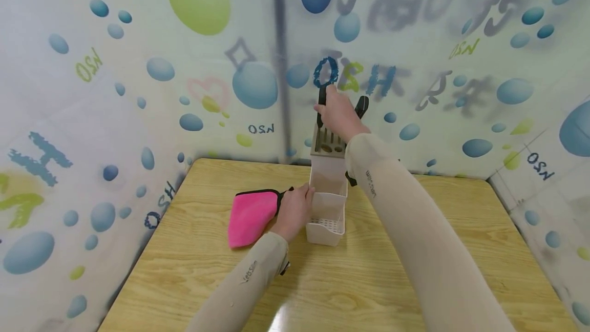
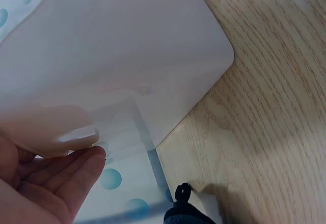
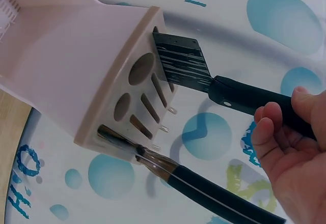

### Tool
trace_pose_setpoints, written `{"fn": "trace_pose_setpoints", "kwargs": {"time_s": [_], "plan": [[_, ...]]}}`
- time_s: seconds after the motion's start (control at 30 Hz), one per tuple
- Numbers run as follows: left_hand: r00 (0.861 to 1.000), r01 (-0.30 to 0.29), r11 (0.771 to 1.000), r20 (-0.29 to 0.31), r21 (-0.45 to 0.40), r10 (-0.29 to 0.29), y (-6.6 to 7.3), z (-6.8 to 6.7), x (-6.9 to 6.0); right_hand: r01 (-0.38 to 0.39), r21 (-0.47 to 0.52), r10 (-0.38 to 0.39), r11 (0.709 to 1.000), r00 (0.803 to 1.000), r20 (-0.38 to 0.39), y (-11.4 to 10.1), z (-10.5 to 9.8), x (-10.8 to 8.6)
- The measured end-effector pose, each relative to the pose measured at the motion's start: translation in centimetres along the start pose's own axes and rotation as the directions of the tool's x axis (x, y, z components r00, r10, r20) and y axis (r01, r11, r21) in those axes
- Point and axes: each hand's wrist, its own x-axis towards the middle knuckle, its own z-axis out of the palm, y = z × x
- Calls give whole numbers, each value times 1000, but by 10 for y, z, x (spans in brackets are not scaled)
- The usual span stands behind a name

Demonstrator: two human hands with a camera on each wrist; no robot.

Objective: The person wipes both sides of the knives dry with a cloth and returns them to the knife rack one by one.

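A pale utensil holder [image 1: 328, 200] with a slotted brown-beige top [image 3: 119, 89] stands on the table near the wall. My right hand [image 1: 340, 111] grips the black handle of a slotted turner [image 3: 181, 58], also visible in the right wrist view. Its dark blade is partly inside an end slot of that top. In the opposite end slot leans a second black-handled utensil [image 3: 214, 193], its working end hidden inside the holder. My left hand [image 1: 294, 211] grips the holder's left side; in the left wrist view its fingers [image 2: 84, 175] are against the holder's edge.
Left of the holder, by my left hand, lies a flat bright pink item [image 1: 251, 218] with black edging. Everything stands on a wooden table [image 1: 221, 296]. Bubble-patterned wall covering [image 1: 249, 29] rises right behind the table's far edge and at both sides.
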Motion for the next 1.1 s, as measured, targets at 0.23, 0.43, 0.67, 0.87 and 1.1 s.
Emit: {"fn": "trace_pose_setpoints", "kwargs": {"time_s": [0.23, 0.43, 0.67, 0.87, 1.1], "plan": [[1000, 3, 1000, -2, -14, -3, 2, -1, -2, -13, 17, 13, 1000, 1000, -9, 3, 8, 3], [1000, -7, 1000, -5, -20, 6, 1, -2, -2, -19, -2, 19, 1000, 1000, -12, 6, 12, 6], [999, -33, 999, -26, -31, 32, 0, 0, -2, -19, -36, 19, 999, 1000, 6, 12, 15, 8], [999, -33, 999, -29, -40, 32, 0, -1, -3, -25, -36, 26, 999, 1000, 11, 14, 18, 9], [999, -31, 999, -27, -42, 30, 0, -2, -2, -23, -51, 24, 998, 1000, 14, 15, 21, 11]]}}
